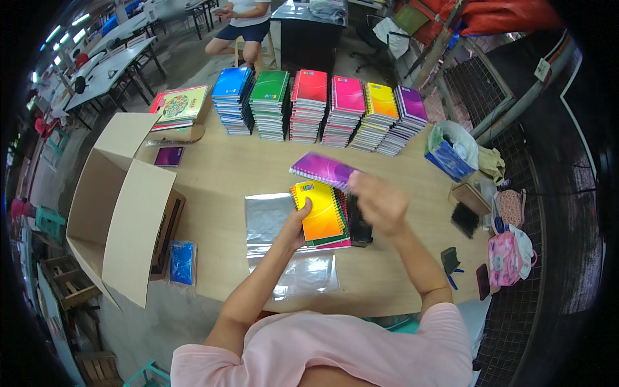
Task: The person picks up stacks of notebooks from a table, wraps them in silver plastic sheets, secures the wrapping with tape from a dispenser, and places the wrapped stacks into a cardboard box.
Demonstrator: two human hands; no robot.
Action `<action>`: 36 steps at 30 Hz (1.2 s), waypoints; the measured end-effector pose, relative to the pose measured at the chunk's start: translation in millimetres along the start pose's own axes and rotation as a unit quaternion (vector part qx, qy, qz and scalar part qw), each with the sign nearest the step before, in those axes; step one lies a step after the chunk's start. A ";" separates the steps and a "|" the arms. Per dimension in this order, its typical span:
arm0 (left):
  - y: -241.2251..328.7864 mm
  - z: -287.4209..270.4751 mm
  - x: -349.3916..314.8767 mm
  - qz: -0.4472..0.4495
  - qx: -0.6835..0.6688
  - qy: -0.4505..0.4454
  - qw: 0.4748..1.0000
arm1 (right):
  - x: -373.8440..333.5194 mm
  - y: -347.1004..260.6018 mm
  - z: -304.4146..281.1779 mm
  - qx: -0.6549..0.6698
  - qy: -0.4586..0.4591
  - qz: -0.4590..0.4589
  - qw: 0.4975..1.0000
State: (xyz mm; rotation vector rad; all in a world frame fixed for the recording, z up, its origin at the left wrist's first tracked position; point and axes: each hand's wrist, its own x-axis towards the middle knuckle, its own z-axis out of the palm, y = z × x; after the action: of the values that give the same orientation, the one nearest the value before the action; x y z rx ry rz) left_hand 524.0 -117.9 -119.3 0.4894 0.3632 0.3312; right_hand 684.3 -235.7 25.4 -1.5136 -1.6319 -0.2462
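My left hand [294, 227] grips the left edge of a small pile of spiral notebooks, its thumb resting on the yellow notebook [320, 216] on top. Green and pink covers stick out beneath the yellow one. Just above the pile, a purple spiral notebook [320, 169] is tilted in the air, held at its right end by my right hand [382, 203], which is smeared by motion. Under and beside the pile lie clear plastic bags [303, 278]. A black object [360, 226], partly hidden by my right hand, sits right of the pile.
Stacks of blue [233, 84], green, red, pink, yellow and purple notebooks line the table's far side. An open cardboard box [138, 226] stands at left, near a wrapped blue pack [182, 263]. At right are a lined bin [451, 151], a brush [464, 220] and a pink bag [505, 258].
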 end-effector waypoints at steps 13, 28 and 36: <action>-16.5 -13.0 -101.2 0.093 0.018 0.087 0.992 | -93.3 -100.8 40.3 0.296 -0.121 0.267 0.909; 51.9 -136.6 -108.5 0.028 0.844 0.092 0.527 | -204.1 -84.2 103.9 0.642 0.092 0.576 0.498; 75.4 -137.2 -70.2 0.171 0.707 -0.119 0.676 | -149.7 -47.3 173.6 0.392 0.049 0.381 0.836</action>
State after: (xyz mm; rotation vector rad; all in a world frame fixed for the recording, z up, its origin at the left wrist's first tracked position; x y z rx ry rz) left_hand 388.7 -28.6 -175.6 2.1578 0.2016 0.2869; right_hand 546.1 -238.9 -163.5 -1.3117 -0.7513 0.7012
